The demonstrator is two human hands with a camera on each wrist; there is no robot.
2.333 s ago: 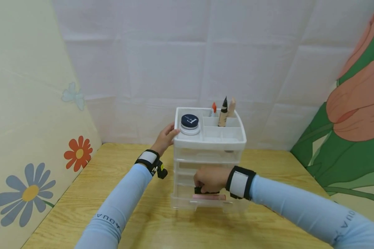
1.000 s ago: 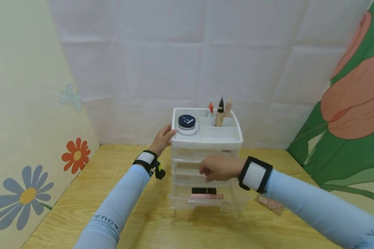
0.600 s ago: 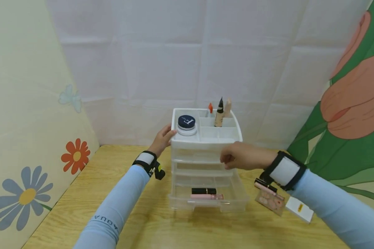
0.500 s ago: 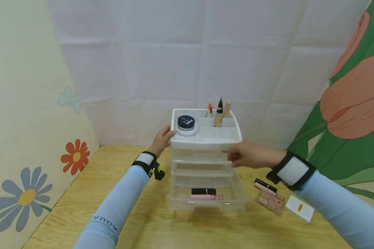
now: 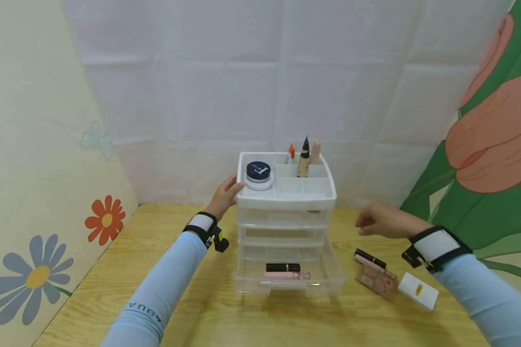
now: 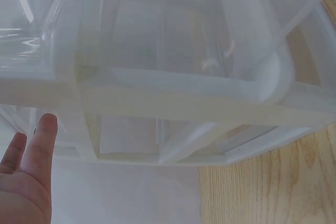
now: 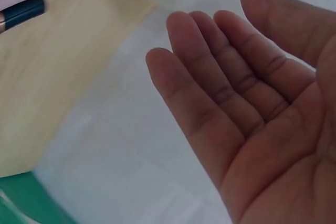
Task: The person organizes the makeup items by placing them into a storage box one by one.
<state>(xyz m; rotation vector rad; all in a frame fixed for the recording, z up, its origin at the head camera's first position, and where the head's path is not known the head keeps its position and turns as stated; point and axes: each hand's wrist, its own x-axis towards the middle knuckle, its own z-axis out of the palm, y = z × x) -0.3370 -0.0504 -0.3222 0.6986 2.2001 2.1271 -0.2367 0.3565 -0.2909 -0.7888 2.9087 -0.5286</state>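
A white drawer organizer [image 5: 286, 205] with clear drawers stands on the table. Its lowest drawer [image 5: 325, 284] is pulled out, and a black tube [image 5: 283, 267] and a pink tube [image 5: 286, 275] lie in it side by side. My left hand [image 5: 226, 196] rests against the organizer's upper left side; in the left wrist view its fingers [image 6: 39, 153] are extended along the frame. To the right of the organizer, my right hand [image 5: 388, 220] hangs in the air above the table. Its palm and loosely bent fingers [image 7: 197, 95] hold nothing in the right wrist view.
A navy-lidded jar [image 5: 258, 172], a beige bottle with black tip [image 5: 304, 161] and an orange-tipped item [image 5: 291, 152] stand in the top tray. Right of the drawer lie another black tube [image 5: 370, 258], a pink tube [image 5: 373, 266], a makeup palette [image 5: 377, 283] and a white box [image 5: 418, 291].
My right hand has let go of the black tube in the lowest drawer, then risen and moved right, off the organizer. The left hand has stayed at the organizer's side.
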